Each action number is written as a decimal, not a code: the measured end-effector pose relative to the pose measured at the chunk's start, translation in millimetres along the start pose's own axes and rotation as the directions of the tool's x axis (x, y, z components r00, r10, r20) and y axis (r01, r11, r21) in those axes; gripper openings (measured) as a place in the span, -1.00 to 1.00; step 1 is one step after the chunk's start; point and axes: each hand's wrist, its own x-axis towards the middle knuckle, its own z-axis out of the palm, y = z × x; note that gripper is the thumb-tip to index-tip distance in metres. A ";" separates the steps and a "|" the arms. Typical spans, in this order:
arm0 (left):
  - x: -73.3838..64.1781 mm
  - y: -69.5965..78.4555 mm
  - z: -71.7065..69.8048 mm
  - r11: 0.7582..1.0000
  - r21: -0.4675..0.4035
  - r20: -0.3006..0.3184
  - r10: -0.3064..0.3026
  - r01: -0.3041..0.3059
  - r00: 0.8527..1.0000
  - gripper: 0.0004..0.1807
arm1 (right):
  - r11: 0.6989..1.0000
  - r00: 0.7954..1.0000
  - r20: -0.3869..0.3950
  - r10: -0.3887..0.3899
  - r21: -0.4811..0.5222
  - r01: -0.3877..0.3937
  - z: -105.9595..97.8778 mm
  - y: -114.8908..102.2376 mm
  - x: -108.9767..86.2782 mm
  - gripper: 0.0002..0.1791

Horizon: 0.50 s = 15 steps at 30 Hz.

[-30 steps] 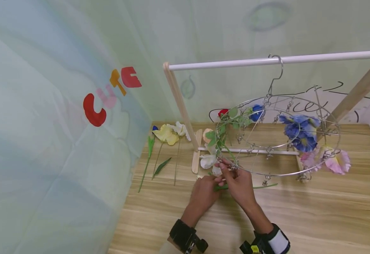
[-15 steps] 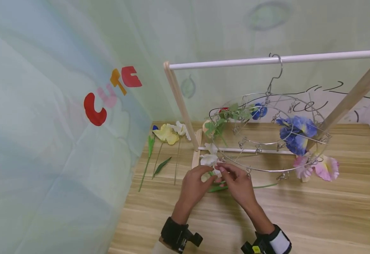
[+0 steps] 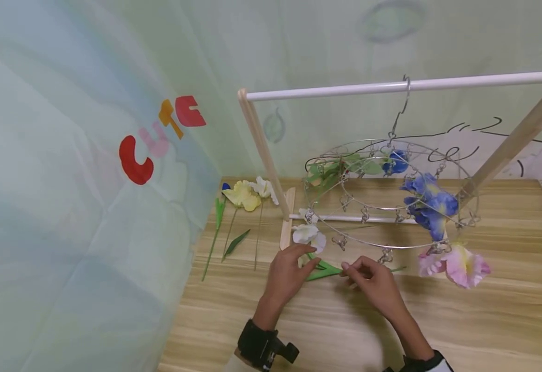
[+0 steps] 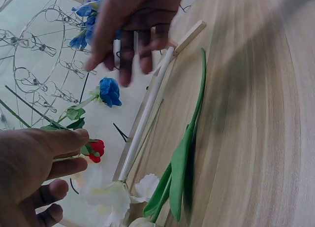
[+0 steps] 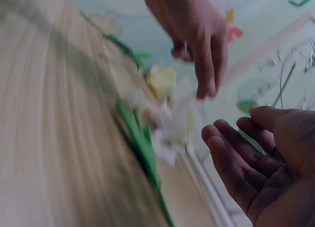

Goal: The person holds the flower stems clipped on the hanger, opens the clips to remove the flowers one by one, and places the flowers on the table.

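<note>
A round wire hanger with clips [image 3: 382, 245] bears artificial flowers: a blue iris [image 3: 431, 204], a pink bloom [image 3: 466, 266], a blue rose [image 3: 395, 161] and a red rose [image 4: 96, 150]. My left hand [image 3: 288, 274] is in front of the hanger's left side, fingers loosely bent with nothing between them. Farther right, my right hand [image 3: 376, 284] hovers with parted, relaxed fingers, holding nothing. Below both hands a green-leaved stem [image 4: 184, 163] lies on the table, near white blooms [image 3: 308, 235].
A rack with a white top bar [image 3: 326, 93] and wooden legs [image 3: 263, 155] carries the hanger. To the left lie a yellow flower [image 3: 243, 195], another white flower [image 3: 263, 188], a loose leaf [image 3: 237, 243] and a green stem with a blue bud [image 3: 226, 186]. A printed cloth [image 3: 89, 232] borders the table.
My right hand has drawn away to the right from the hanger's edge and from my left hand. The hanger has turned, its flowers shifting round. The left hand has lifted slightly and its fingers have parted.
</note>
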 end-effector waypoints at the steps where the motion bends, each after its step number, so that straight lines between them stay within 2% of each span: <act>1: 0.1 0.4 0.8 1.000 -0.008 0.003 0.008 -0.008 1.000 -0.72 | 1.000 1.000 -0.006 0.017 0.008 -0.017 -7.4 5.1 -3.0 -0.65; 4: 0.3 2.4 3.1 0.999 -0.028 0.011 0.044 -0.044 0.999 -0.73 | 0.998 0.997 -0.051 0.063 0.009 -0.062 -36.5 21.4 -13.3 -0.58; 6: 0.7 4.6 6.3 0.997 -0.041 0.021 0.067 -0.067 0.998 -0.73 | 0.997 0.991 -0.118 0.063 0.059 -0.057 -61.8 29.8 -21.7 -0.58; 8: 1.0 7.5 9.2 0.995 -0.045 0.035 0.087 -0.085 0.996 -0.73 | 0.989 0.977 -0.204 0.054 0.147 -0.024 -87.9 34.6 -30.4 -0.65; 9: 1.2 9.1 10.7 0.995 -0.043 0.043 0.097 -0.095 0.994 -0.73 | 0.979 0.962 -0.266 0.064 0.205 -0.009 -100.4 34.6 -34.4 -0.70; 10: 1.4 10.8 11.9 0.994 -0.039 0.054 0.101 -0.099 0.993 -0.73 | 0.965 0.935 -0.344 0.089 0.262 0.005 -112.4 32.9 -37.7 -0.73; 11: 1.6 12.5 13.2 0.994 -0.037 0.065 0.108 -0.105 0.992 -0.73 | 0.946 0.898 -0.426 0.110 0.321 0.036 -123.6 30.4 -39.5 -0.74; 12: 1.6 14.2 14.3 0.993 -0.036 0.074 0.115 -0.112 0.991 -0.73 | 0.935 0.849 -0.510 0.140 0.349 0.056 -134.1 27.1 -41.1 -0.71; 15: 1.3 18.8 17.7 0.991 -0.028 0.095 0.131 -0.129 0.987 -0.74 | 0.922 0.661 -0.727 0.186 0.361 0.138 -159.1 14.4 -41.5 -0.63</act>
